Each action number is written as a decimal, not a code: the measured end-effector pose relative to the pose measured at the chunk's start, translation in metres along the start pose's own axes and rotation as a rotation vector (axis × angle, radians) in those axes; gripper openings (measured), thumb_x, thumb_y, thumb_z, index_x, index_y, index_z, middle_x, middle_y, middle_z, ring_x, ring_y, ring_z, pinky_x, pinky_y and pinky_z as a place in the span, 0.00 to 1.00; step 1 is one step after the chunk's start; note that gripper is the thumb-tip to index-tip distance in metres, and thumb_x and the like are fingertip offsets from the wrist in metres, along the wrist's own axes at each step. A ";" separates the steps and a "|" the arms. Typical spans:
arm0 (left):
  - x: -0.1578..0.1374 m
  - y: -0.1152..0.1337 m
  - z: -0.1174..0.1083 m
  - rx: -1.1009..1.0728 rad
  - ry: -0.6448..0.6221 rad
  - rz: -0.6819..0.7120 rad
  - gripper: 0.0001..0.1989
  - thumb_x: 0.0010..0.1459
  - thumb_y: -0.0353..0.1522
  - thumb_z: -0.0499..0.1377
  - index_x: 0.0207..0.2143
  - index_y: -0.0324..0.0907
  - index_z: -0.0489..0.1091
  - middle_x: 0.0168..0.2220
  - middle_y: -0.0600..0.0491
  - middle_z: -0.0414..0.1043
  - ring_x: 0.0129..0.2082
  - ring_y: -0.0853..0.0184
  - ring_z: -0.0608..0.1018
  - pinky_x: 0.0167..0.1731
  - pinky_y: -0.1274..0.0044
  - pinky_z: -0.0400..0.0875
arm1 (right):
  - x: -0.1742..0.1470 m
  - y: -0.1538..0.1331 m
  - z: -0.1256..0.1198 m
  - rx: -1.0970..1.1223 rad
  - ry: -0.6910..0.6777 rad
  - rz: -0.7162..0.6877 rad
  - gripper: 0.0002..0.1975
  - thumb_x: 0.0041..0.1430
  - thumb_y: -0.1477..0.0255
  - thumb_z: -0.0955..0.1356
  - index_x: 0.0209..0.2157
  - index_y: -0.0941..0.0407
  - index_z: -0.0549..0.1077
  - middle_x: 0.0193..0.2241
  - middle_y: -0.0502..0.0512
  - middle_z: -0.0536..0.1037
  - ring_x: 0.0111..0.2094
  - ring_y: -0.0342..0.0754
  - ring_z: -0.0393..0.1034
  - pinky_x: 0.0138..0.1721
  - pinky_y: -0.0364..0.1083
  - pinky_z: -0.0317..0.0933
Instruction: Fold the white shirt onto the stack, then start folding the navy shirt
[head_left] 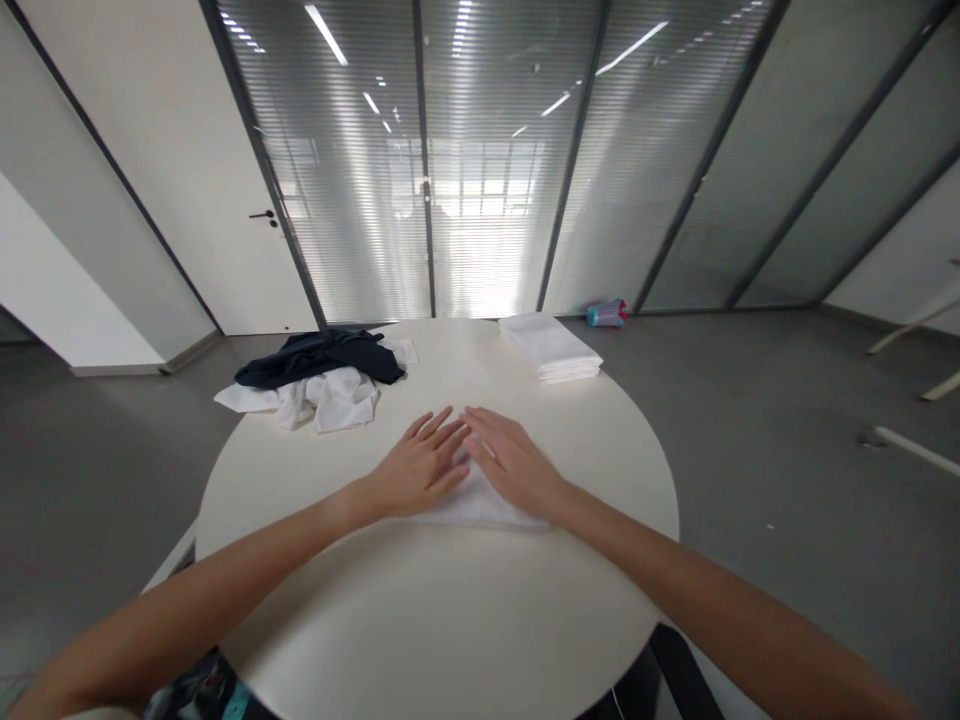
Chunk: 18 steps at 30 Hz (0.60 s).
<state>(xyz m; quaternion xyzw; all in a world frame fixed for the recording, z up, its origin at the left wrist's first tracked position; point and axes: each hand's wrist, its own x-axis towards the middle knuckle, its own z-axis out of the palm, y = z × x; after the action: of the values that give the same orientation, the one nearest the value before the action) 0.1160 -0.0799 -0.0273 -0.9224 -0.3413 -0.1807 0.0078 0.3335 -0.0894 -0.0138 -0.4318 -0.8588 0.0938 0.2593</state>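
Note:
A white cloth (pixel 480 505) lies flat near the middle of the round white table (pixel 450 620). My left hand (pixel 424 462) rests palm down on its left part, fingers stretched out and somewhat apart. From the right, my right hand (pixel 511 460) lies over the cloth too, its fingers extended toward the left hand. The fingertips of both hands meet or nearly meet at the far side of the cloth. Much of the cloth is hidden beneath the hands, so I cannot tell how it is folded.
A neat stack of folded white cloths (pixel 551 348) sits at the table's far right edge. At the far left, dark navy fabric (pixel 322 357) is heaped on crumpled white cloths (pixel 345 400). A blue and red object (pixel 606 314) is on the floor behind the table, before glass partitions.

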 end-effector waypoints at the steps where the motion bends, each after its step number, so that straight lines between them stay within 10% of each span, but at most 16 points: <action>1: 0.001 0.000 0.008 0.012 -0.035 0.010 0.33 0.68 0.48 0.47 0.68 0.39 0.54 0.68 0.40 0.56 0.70 0.50 0.52 0.65 0.55 0.50 | 0.001 0.001 0.009 -0.047 -0.048 0.002 0.30 0.71 0.55 0.53 0.64 0.59 0.62 0.65 0.65 0.62 0.67 0.57 0.53 0.65 0.60 0.49; 12: -0.017 -0.009 0.040 0.031 -0.087 0.018 0.43 0.64 0.52 0.52 0.72 0.42 0.40 0.71 0.39 0.44 0.70 0.47 0.49 0.65 0.51 0.46 | -0.023 0.028 0.031 -0.186 -0.185 -0.014 0.40 0.68 0.48 0.54 0.69 0.63 0.52 0.68 0.69 0.52 0.70 0.57 0.44 0.68 0.60 0.40; 18: -0.019 -0.003 0.026 0.075 -0.020 0.162 0.38 0.65 0.50 0.51 0.71 0.43 0.46 0.70 0.39 0.49 0.69 0.48 0.54 0.63 0.52 0.52 | -0.012 0.055 0.012 -0.212 -0.167 0.146 0.29 0.70 0.53 0.55 0.59 0.59 0.69 0.59 0.65 0.70 0.60 0.57 0.63 0.60 0.58 0.54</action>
<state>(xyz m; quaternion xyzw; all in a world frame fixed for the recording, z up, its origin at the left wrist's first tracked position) 0.1094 -0.0853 -0.0587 -0.9478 -0.2721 -0.1573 0.0533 0.3713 -0.0641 -0.0497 -0.5089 -0.8487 0.0569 0.1323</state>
